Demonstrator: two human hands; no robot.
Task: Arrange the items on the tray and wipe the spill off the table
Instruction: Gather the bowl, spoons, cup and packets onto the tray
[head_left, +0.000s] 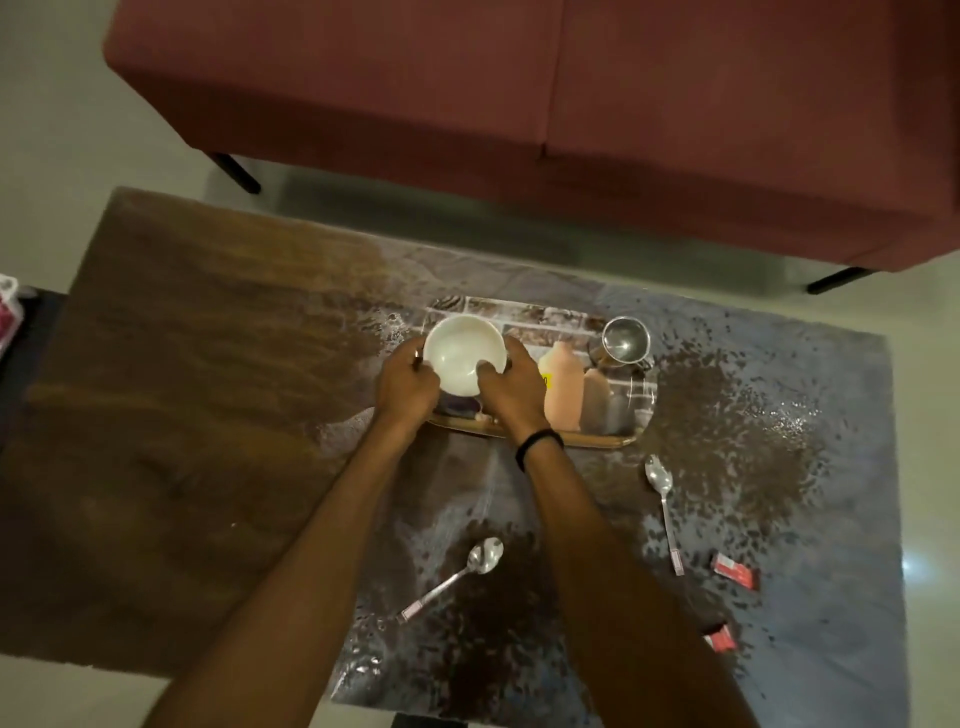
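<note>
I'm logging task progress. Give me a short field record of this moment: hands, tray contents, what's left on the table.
hands: left hand and right hand both grip the white bowl
bowl place: over the tray's left end; contact unclear
on tray: steel cup, two bottles
off tray: two spoons, two red sachets on the table
table state: spill of dark specks, unwiped

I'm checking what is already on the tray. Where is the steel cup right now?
In the head view, the steel cup stands at the far right corner of the tray, just beyond the peach bottle and right of the white bowl.
</note>
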